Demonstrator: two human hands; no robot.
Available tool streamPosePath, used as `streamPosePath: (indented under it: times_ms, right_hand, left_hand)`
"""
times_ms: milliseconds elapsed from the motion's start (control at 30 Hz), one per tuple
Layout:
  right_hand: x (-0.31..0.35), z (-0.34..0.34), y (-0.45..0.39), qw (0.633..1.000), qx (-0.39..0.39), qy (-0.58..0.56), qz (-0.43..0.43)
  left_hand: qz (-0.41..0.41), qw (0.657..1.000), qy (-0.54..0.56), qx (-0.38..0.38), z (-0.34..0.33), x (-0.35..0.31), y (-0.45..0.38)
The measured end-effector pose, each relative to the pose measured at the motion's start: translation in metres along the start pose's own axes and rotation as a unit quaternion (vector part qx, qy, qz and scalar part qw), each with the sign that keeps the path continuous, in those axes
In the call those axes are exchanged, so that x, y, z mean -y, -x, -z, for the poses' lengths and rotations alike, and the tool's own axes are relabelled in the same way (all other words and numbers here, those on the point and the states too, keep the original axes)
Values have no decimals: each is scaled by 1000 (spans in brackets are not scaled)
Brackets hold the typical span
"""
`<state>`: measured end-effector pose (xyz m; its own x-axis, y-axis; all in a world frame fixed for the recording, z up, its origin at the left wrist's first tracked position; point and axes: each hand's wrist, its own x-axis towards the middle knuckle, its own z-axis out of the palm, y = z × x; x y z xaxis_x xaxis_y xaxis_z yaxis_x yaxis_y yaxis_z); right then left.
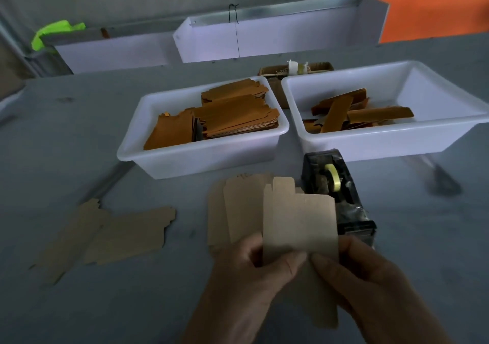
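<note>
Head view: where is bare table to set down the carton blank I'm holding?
Bare table lies left of the left bin, beyond the loose flat blanks. Another patch lies right of the tape dispenser, in front of the right bin. Crowded: the middle, where the left hand and right hand hold the carton blank over spare blanks, close beside the dispenser.

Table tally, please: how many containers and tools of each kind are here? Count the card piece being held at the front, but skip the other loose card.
White tubs: 2, left and right
Tape dispenser: 1
Brown cardboard box behind the tubs: 1
Card blank pinched by left hand and right hand: 1
Total: 5
</note>
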<state>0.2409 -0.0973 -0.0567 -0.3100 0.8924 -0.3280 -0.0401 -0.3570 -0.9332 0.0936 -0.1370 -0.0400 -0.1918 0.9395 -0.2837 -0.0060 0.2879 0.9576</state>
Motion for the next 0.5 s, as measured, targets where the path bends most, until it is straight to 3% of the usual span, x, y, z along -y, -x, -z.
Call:
streamPosePath:
  times_ms: [267, 367, 500]
  right_hand:
    - [-3, 2, -1, 998, 61, -12, 16]
    - [-6, 4, 0, 999, 18, 21, 43]
    - [-9, 3, 5, 979, -78, 156, 109]
  left_hand:
    - [34, 998, 48, -37, -7, -3, -6]
    - [33, 997, 48, -53, -8, -2, -7]
    - [18, 998, 21, -64, -10, -3, -7]
